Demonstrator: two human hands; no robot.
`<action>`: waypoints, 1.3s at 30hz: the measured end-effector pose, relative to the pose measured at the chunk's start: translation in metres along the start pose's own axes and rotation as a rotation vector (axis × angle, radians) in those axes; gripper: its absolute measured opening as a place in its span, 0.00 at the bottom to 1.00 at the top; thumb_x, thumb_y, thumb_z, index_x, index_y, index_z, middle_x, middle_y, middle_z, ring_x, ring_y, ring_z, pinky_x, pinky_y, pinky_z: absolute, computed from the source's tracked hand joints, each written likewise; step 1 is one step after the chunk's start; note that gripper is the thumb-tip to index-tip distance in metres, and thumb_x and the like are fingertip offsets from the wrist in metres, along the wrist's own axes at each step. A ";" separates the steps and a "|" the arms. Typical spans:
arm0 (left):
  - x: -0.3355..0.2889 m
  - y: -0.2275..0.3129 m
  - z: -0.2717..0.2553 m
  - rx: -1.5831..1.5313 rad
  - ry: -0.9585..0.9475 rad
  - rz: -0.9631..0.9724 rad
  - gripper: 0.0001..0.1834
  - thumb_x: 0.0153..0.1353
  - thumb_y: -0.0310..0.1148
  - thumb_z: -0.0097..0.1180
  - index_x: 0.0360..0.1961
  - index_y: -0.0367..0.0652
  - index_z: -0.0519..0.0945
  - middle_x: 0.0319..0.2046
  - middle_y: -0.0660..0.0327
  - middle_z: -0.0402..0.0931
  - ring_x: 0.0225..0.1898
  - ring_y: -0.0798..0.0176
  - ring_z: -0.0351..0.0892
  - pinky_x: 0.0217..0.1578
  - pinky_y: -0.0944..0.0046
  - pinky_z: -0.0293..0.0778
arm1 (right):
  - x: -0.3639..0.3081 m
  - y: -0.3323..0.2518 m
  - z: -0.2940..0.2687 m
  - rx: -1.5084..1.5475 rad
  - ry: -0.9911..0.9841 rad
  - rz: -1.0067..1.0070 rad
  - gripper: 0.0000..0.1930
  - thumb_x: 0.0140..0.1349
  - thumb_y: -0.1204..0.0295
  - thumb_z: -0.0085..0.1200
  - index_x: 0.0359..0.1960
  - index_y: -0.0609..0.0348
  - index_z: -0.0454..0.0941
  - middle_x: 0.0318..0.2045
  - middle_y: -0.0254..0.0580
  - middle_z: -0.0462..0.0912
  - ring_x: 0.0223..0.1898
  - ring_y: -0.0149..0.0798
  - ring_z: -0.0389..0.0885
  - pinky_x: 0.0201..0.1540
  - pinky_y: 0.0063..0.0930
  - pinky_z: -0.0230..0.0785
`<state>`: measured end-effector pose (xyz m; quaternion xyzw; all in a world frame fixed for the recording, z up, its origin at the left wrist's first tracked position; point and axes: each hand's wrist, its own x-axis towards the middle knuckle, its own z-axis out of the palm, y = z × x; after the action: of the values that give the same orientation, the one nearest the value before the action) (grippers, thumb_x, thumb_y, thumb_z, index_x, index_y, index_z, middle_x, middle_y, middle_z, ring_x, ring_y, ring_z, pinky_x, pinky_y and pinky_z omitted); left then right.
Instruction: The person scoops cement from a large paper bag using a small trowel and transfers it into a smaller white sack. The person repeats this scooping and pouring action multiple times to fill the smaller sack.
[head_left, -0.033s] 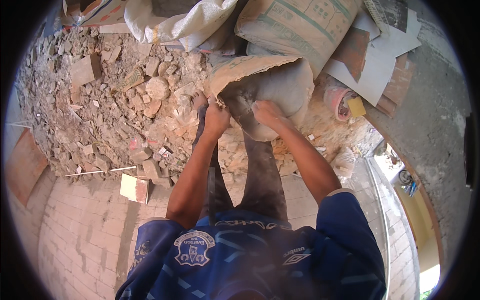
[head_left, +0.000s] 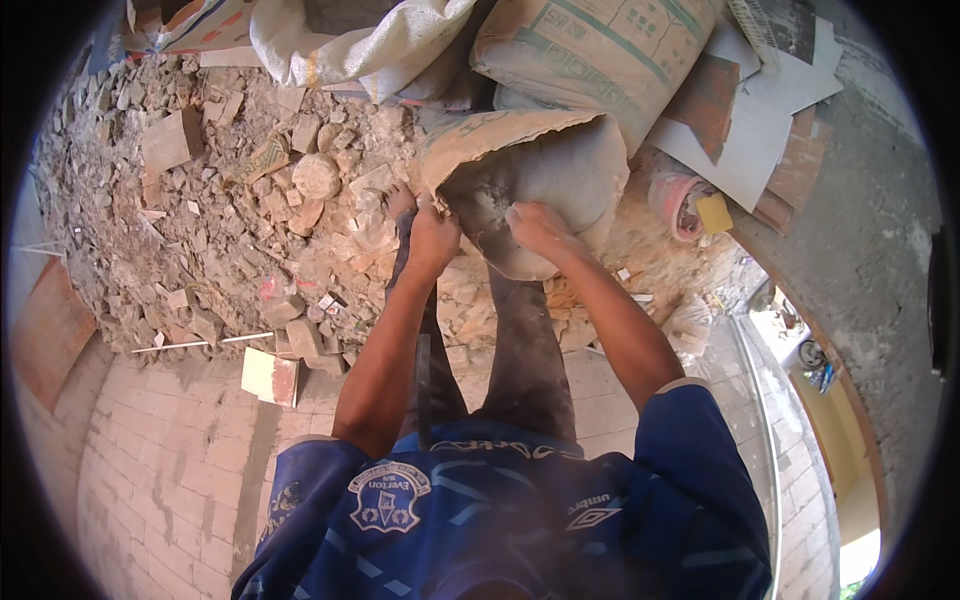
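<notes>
A torn-open brown paper sack (head_left: 590, 180) lies in front of me, its wide mouth facing my body. Its pale grey inner lining shows, with some light powdery matter deep in the shadowed opening. My left hand (head_left: 436, 240) is closed on the crumpled left edge of the sack's mouth. Over the near rim reaches my right hand (head_left: 541, 230), its fingers curled inward inside the opening. Whatever those fingers hold, if anything, is hidden from view. Both bare forearms extend forward from blue short sleeves.
Broken rubble (head_left: 240, 210) spreads left and beneath the sack. Behind stand a full paper sack (head_left: 590, 60) and an open white woven sack (head_left: 350, 60). At right are a pinkish bucket (head_left: 675, 200), a yellow sponge-like block (head_left: 714, 213) and flat board pieces (head_left: 740, 140). Tiled floor (head_left: 180, 440) lies nearer.
My right hand sits very slightly farther right within the sack's mouth. My left hand keeps its place on the edge.
</notes>
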<state>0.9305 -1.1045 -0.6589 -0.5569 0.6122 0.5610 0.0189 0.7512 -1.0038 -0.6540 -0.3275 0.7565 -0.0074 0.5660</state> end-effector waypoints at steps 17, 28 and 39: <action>0.007 -0.043 0.010 -0.230 -0.084 -0.071 0.25 0.58 0.24 0.51 0.59 0.36 0.69 0.45 0.45 0.79 0.48 0.47 0.79 0.50 0.58 0.72 | -0.085 0.040 -0.073 -0.022 0.050 -0.021 0.17 0.66 0.62 0.41 0.36 0.63 0.77 0.37 0.63 0.79 0.42 0.64 0.77 0.45 0.49 0.68; 0.003 -0.012 0.006 0.008 0.058 0.081 0.30 0.58 0.26 0.52 0.62 0.34 0.63 0.43 0.36 0.78 0.47 0.37 0.79 0.46 0.50 0.73 | -0.143 -0.004 -0.155 -0.100 0.056 -0.117 0.15 0.65 0.64 0.45 0.33 0.66 0.76 0.31 0.62 0.78 0.36 0.64 0.77 0.40 0.45 0.69; 0.005 -0.028 0.016 -0.042 0.026 -0.079 0.36 0.57 0.26 0.50 0.68 0.36 0.54 0.43 0.34 0.77 0.49 0.36 0.77 0.48 0.48 0.73 | -0.026 -0.131 -0.260 -0.147 0.096 -0.552 0.17 0.65 0.62 0.45 0.24 0.63 0.71 0.16 0.38 0.74 0.14 0.35 0.73 0.20 0.33 0.67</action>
<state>0.9383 -1.0897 -0.6865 -0.5881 0.5781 0.5652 0.0214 0.5942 -1.1869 -0.4886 -0.5604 0.6631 -0.1218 0.4810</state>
